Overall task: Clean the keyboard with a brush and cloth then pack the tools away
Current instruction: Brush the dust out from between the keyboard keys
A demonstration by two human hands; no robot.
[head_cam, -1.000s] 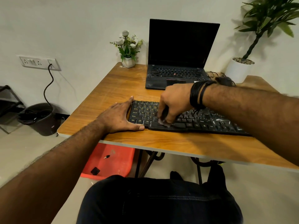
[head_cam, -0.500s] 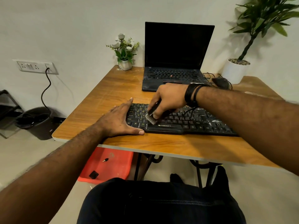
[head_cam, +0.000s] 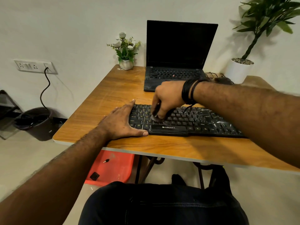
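From the head view, the keyboard [head_cam: 186,122] lies across the desk [head_cam: 113,88] near its front edge. The left hand [head_cam: 123,124] lies flat and open at its nine o'clock end, likely to stop it sliding. The right hand [head_cam: 167,99] is closed around the brush [head_cam: 155,116], bristles on the left-middle keys. At ten o'clock on the floor, a bin [head_cam: 34,122] holds a dark liner. No cloth shows.

An open laptop [head_cam: 177,62] is set behind, flanked by a flower pot [head_cam: 126,64] and potted plant [head_cam: 240,69]
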